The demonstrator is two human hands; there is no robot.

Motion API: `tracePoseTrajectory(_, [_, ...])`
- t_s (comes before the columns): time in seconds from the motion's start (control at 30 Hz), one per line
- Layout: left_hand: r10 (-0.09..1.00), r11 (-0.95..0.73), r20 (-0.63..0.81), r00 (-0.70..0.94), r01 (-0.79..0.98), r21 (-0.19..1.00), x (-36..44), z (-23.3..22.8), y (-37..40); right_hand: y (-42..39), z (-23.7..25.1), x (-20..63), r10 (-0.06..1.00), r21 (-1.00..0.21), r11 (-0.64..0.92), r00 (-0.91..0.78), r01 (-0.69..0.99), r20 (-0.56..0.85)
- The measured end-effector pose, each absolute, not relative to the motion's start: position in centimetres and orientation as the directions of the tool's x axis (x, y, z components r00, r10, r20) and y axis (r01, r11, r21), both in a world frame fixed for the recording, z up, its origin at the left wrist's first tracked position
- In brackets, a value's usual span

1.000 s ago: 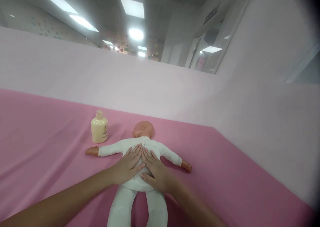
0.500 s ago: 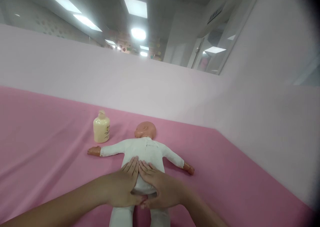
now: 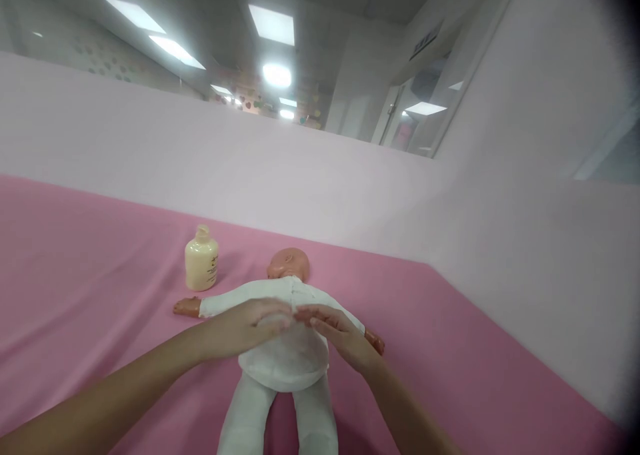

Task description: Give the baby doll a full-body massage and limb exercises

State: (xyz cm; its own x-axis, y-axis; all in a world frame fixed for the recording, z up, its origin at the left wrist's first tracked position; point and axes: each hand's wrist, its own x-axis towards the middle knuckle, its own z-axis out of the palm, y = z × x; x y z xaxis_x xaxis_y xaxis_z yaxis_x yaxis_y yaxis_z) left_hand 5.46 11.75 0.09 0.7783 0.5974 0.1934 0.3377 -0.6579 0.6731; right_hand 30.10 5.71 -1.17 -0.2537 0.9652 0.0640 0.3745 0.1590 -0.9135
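A baby doll (image 3: 285,365) with a white cloth body lies stretched out, its bare head (image 3: 290,264) at the far end and turned to the side with an ear showing. Its arms spread out to both sides. Over the upper torso, my left hand (image 3: 253,328) reaches in from the left, fingers extended and slightly blurred. My right hand (image 3: 340,331) comes from the other side, fingers loosely bent and apart. The fingertips of both hands nearly meet above the middle of the torso. Whether they touch the cloth, I cannot tell. Neither hand holds anything.
A cream pump bottle (image 3: 201,263) stands beyond the doll's left-side arm. Pink cloth (image 3: 100,261) with soft folds covers the surface. Behind it rises a pale wall (image 3: 225,165) with a mirror or window (image 3: 320,55) showing ceiling lights and a doorway.
Both hands have moved from the doll's lower torso, where they lay flat with thumbs together, up to the upper torso. The lower torso and upper legs are now uncovered.
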Motion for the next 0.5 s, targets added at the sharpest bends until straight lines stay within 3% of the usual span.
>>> tracePoseTrajectory(0.07, [0.711,-0.607,0.29,0.64,0.351,0.713,6.5,-2.1,13.7,6.8,-3.2,29.9,0.984,-0.867,0.173,-0.048,0.467,0.171])
tracePoseTrajectory(0.13, [0.751,-0.581,0.303,0.586,0.369,0.725,7.4,-4.5,15.2,7.7,-5.0,29.8,0.977,-0.82,0.162,0.026,0.549,0.211])
tracePoseTrajectory(0.3, [0.696,-0.629,0.148,0.702,0.497,0.598,8.0,-7.9,16.3,8.3,-6.9,29.6,0.99,-0.691,0.136,-0.115,0.71,0.077])
tracePoseTrajectory(0.5, [0.633,-0.62,-0.131,0.763,0.6,0.505,7.1,-5.1,13.9,6.0,-3.9,28.5,0.968,-0.542,0.074,-0.192,0.837,-0.164])
